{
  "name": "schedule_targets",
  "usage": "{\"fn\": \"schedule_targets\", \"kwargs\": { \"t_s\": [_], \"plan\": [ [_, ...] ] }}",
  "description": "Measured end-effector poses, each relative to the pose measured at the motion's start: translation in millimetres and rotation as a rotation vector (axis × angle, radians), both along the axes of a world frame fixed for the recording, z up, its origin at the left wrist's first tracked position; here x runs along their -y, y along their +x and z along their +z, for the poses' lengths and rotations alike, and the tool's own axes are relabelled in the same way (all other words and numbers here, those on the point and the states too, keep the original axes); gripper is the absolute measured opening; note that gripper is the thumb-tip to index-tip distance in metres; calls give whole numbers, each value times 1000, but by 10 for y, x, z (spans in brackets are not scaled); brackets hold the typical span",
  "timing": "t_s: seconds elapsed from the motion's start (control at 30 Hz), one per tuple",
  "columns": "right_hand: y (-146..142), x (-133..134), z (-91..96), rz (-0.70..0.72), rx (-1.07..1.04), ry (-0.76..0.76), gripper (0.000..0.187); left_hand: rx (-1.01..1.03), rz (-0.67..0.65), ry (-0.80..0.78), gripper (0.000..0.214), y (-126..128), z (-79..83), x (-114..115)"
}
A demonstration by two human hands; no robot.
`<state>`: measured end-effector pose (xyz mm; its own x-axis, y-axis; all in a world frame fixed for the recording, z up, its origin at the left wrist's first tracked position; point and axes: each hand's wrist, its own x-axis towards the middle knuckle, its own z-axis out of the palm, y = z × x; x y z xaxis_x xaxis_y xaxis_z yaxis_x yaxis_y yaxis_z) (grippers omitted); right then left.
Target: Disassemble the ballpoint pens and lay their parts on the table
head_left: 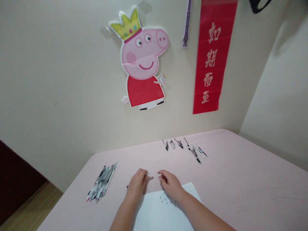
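My left hand and my right hand rest close together on the pink table, just beyond the far edge of a white sheet of paper. Both hands have their fingers curled into a pinch. Between the fingertips something small and pale shows, too small to name. A thin dark tip sticks out beside the left hand at its lower left. A bundle of several pens lies to the left of my left hand.
Several loose pen parts lie in a row at the far side of the table. A cartoon pig cut-out and a red banner hang on the wall behind. Wooden floor shows at left.
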<state>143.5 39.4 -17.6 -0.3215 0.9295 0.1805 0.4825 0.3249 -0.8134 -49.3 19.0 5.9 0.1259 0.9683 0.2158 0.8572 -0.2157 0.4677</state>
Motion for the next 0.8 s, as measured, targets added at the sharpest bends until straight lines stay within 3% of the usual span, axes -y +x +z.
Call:
{"fn": "schedule_targets", "kwargs": {
  "t_s": [0.1, 0.33, 0.53, 0.8],
  "plan": [
    [1, -2, 13, 9, -31, -25, 33, 24, -108, -24, 22, 109, 9, 34],
    [11, -5, 27, 48, -67, -19, 22, 56, -168, -45, 16, 220, 57, 110],
    [-13, -28, -55, 38, -111, -56, 30, -29, -130, -126, 25, 268, 88, 126],
    [-17, -30, -36, 61, -109, -42, 22, -118, -133, -141, 29, 285, 42, 109]
  ]
}}
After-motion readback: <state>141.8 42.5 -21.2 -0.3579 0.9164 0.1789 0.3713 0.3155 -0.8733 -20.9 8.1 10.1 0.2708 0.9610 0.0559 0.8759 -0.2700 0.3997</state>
